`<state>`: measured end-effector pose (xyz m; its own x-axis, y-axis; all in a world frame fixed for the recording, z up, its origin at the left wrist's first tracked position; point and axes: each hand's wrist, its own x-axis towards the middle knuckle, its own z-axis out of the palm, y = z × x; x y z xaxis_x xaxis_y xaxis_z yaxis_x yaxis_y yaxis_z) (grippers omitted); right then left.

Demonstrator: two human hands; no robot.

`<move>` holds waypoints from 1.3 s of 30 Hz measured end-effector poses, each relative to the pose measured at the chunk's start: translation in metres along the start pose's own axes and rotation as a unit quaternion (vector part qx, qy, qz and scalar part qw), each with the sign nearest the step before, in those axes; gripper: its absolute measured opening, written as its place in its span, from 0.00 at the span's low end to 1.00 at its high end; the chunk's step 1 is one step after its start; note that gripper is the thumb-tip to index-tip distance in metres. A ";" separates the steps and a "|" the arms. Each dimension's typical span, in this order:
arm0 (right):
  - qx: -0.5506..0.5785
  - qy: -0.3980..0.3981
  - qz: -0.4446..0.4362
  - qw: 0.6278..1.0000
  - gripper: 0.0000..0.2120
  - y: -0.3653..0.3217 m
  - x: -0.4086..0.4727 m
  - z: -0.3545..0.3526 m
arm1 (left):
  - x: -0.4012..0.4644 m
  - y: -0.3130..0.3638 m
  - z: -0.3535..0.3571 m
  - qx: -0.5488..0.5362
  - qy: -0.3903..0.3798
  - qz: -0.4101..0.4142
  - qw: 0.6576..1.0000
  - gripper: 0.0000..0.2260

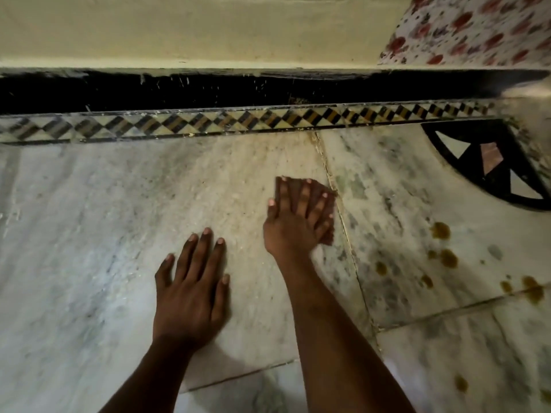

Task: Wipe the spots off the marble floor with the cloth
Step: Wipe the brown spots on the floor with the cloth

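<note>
2 bare forearms reach forward from the bottom edge over a pale, grey-veined marble floor (89, 219). Nearest, the left hand (190, 296) lies flat on the marble, palm down, fingers spread. Just beyond and to its right, the right hand (293, 219) presses flat with fingers spread on a small brown cloth (328, 216), which sits beside a seam between slabs. Well to the right, yellow-brown spots (441, 231) dot the marble, apart from the cloth. Farther off runs a checkered tile border (238, 122), then a black skirting strip (179, 90) and a cream wall (179, 28). Floral fabric (477, 28) hangs at the far right.
</note>
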<state>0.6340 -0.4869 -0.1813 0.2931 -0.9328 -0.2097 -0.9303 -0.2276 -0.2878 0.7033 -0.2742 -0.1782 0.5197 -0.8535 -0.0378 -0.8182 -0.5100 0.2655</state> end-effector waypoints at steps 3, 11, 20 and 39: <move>-0.036 -0.015 -0.132 0.990 0.26 0.008 -0.008 -0.006 | 0.001 0.001 -0.002 0.004 0.004 -0.007 1.000 0.30; -0.014 0.018 0.030 0.999 0.26 0.043 -0.008 -0.021 | 0.000 0.000 0.001 -0.008 0.017 -0.008 1.000 0.30; -0.081 -0.040 -0.266 0.960 0.26 0.016 -0.022 -0.010 | 0.000 0.000 0.000 -0.005 0.010 -0.005 1.000 0.30; -0.109 -0.036 -0.292 0.950 0.29 0.065 -0.023 -0.025 | 0.001 0.000 0.000 -0.001 0.013 -0.006 1.000 0.30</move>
<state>0.5610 -0.4868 -0.1722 0.7794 -0.6110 -0.1389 -0.6266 -0.7591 -0.1766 0.7038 -0.2750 -0.1787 0.5350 -0.8447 -0.0162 -0.8116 -0.5191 0.2680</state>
